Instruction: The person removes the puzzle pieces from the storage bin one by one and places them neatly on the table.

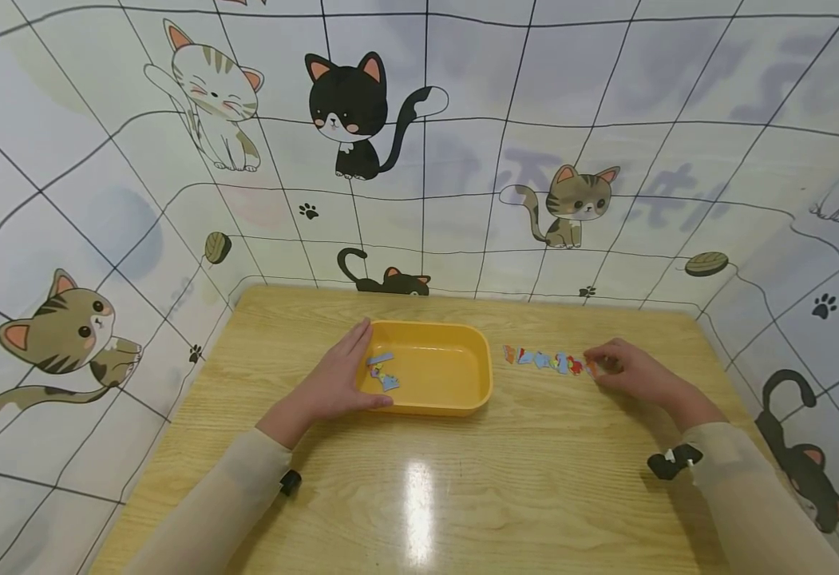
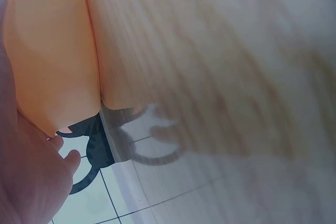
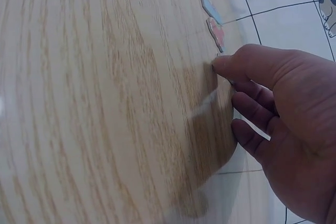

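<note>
"Any writing to read?"

"Only large, faint purple characters [image 1: 678, 188] high on the right of the backdrop [image 1: 455, 263]. They're too pale for me to make out."

"Where's the right hand [image 1: 638, 377]?"

"At the right end of the row [image 1: 541, 360], towards the worktop's [image 1: 520, 471] far right corner. Thumb and forefinger are bent nearly together, with the end piece [image 1: 591, 366] pinched between their tips, low to the wood. The other fingers curl loosely behind. In the right wrist view the thumb partly hides that piece."

"And the left hand [image 1: 329, 382]?"

"It's spread wide round the left end of the yellow tray [image 1: 441, 371], gripping it: thumb at the near rim, fingers at the far left corner."

"What's in the tray?"

"A few loose pieces [image 1: 389, 382], mostly blue, at its left end, close to the thumb."

"How does the row lie?"

"Roughly along the worktop's far edge, starting just beside the tray's right end; blue, red and orange bits show."

"Anything else around?"

"Cartoon cats [image 1: 347, 112] on the backdrop, a dark device [image 1: 674, 461] at the right cuff, and glare [image 1: 417, 511] on the wood nearer the person."
</note>
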Tool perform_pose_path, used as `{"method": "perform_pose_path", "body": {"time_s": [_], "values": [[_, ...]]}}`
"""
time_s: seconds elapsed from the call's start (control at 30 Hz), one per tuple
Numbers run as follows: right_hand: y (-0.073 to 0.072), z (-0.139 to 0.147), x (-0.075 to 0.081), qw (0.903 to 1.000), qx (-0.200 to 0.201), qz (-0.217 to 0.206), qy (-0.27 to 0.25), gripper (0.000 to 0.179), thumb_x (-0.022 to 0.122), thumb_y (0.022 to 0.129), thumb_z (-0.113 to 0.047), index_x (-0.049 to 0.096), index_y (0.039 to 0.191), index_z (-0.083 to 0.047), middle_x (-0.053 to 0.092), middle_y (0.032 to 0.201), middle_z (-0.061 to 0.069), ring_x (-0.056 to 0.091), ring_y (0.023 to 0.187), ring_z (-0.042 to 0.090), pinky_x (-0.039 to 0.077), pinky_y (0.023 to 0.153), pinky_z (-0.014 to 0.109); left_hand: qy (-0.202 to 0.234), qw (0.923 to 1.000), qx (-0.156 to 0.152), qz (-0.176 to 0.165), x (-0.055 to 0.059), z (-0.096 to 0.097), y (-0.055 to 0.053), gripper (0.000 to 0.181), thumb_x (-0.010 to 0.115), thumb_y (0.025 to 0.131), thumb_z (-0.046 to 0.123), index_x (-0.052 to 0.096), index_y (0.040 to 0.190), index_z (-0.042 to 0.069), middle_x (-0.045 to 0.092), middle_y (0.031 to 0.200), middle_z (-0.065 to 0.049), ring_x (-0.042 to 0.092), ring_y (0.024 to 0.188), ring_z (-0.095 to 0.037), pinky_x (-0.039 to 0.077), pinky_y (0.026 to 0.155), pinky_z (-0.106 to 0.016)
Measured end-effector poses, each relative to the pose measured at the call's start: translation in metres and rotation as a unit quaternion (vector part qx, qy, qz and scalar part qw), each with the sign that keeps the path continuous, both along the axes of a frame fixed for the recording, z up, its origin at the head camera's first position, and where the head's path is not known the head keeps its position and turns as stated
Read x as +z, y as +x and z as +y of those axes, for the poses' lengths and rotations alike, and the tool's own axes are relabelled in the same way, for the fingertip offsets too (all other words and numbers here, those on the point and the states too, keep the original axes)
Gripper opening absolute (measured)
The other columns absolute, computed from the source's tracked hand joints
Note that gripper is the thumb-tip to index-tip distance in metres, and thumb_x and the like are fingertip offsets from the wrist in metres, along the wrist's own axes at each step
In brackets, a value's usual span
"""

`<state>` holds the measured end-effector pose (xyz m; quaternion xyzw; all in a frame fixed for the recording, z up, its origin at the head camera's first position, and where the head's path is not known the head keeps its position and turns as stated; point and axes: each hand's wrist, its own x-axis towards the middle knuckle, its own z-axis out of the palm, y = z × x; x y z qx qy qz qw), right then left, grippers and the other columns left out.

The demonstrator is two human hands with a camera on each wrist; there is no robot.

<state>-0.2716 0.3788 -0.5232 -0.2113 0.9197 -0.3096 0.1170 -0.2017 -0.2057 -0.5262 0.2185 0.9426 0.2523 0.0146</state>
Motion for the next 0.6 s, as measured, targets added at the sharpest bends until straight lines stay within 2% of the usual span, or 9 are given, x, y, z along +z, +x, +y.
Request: {"method": "perform_pose_path", "body": {"time_s": [0.2, 0.4, 0.6], "values": [[0.0027, 0.0005, 0.0014, 0.9998, -0.008, -0.006, -0.014, 0.05, 0.083, 0.099, -0.009, 0.067, 0.144, 0.004, 0.063, 0.135, 0.021, 0.062, 0.12, 0.04, 0.055, 0.097, 0.053, 0.005, 1.0, 0.003, -0.005, 0.0005, 0.0012, 0.0001, 0.141, 0.089, 0.082, 0.071, 0.011, 0.176, 0.0, 0.007, 0.186, -0.015, 0.009, 0.171, -0.033, 0.02, 0.134, -0.059], [0.0024, 0.0003, 0.0017, 0.9997, -0.023, 0.002, -0.01, 0.048, 0.081, 0.102, -0.014, 0.067, 0.145, 0.003, 0.065, 0.134, 0.02, 0.065, 0.116, 0.038, 0.057, 0.091, 0.043, -0.004, 0.9999, 0.007, -0.012, -0.0013, 0.0008, -0.0003, 0.141, 0.088, 0.083, 0.071, 0.009, 0.177, 0.001, 0.003, 0.186, -0.012, 0.007, 0.171, -0.032, 0.02, 0.134, -0.059], [0.0018, -0.008, 0.0093, 0.9984, -0.045, 0.009, -0.033, 0.043, 0.077, 0.107, -0.019, 0.067, 0.145, -0.001, 0.068, 0.134, 0.019, 0.065, 0.111, 0.031, 0.057, 0.086, 0.031, 0.0, 0.9999, 0.007, -0.008, -0.0001, 0.001, 0.0003, 0.141, 0.088, 0.082, 0.071, 0.01, 0.177, 0.001, 0.004, 0.186, -0.012, 0.008, 0.171, -0.032, 0.02, 0.134, -0.058]]}}
